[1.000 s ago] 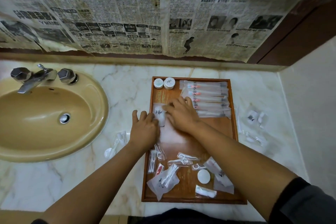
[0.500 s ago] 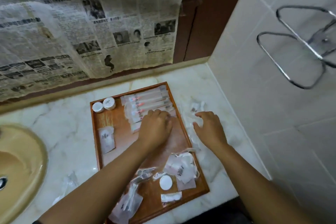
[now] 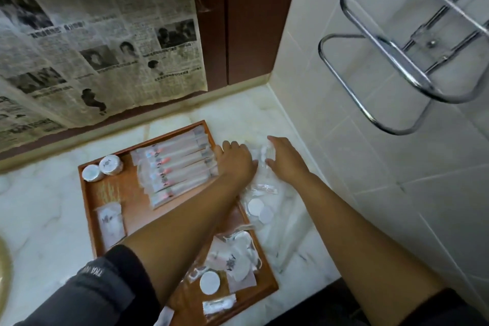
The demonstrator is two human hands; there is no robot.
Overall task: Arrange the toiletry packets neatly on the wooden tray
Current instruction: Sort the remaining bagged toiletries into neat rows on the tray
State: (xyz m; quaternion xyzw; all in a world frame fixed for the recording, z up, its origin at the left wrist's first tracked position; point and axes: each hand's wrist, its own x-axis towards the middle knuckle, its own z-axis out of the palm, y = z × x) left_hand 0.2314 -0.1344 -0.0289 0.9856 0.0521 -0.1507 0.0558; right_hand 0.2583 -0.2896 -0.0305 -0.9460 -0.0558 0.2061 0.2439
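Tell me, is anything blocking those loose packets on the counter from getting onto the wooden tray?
Nothing solid. The clear packets lie on the marble counter beside the wooden tray; only its low rim and the person's left forearm, across the tray, lie between them and bare wood.

Dark grey left sleeve [image 3: 105,288] with pale lettering near its cuff; forearms bare.
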